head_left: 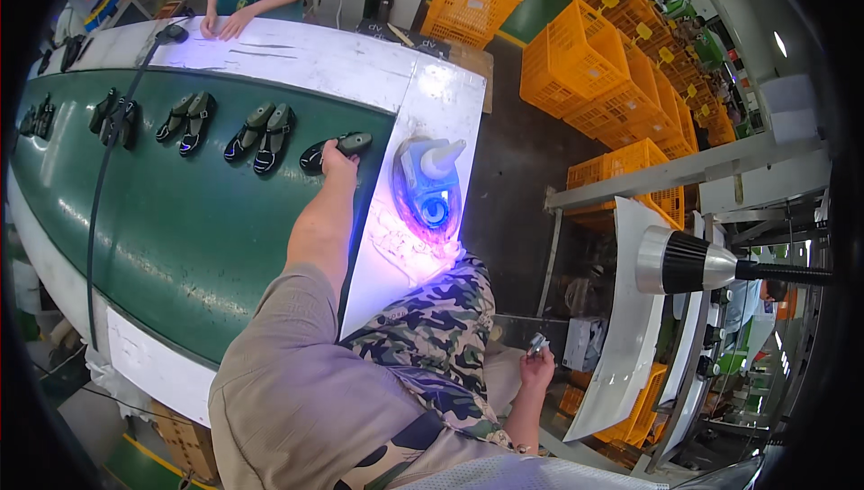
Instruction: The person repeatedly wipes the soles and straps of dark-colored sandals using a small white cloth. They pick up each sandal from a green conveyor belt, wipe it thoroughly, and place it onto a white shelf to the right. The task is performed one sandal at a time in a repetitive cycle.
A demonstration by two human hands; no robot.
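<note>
My left arm reaches over the green conveyor belt, and my left hand is closed on a black glossy shoe with a grey-green shoe last in it. The shoe lies at the belt's right end. Beside it stand a pair of black strapped shoes on lasts, and further pairs line up to the left. My right hand, low on the right and away from the belt, is closed round a small silvery object whose kind I cannot make out.
A tray on the white table edge holds a white-nozzled bottle under blue-purple light. A co-worker's hands rest across the belt. Orange crates stack at the right, near a metal lamp. A black cable crosses the belt.
</note>
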